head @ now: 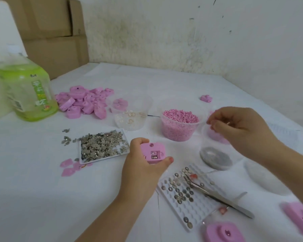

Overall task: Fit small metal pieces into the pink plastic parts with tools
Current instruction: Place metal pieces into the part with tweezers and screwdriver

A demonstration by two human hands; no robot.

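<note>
Nearest you, a cut-off pink part [223,232] sits at the bottom edge, blurred, and only part of it is in frame. Just beyond it, tweezers [217,193] lie across a white grid tray [198,213] dotted with round metal discs, with no hand on them.

Your left hand [143,169] grips the pink plastic part [151,151] between thumb and fingers, just right of the flat tray of metal pieces [103,145]. The part's open face is turned up, and small metal bits show in a recess near its middle.

Your right hand [243,131] hovers over a clear cup [215,137] with its fingers curled together. Blur hides whether they pinch anything. Below it a second cup [215,158] holds grey contents that are hard to make out.

Farther off stand a tub of pink granules [180,126], a cup with rings [131,117], a pile of pink parts [84,102] and a green bottle [28,91]. Cardboard boxes [51,32] stand at the back.
</note>
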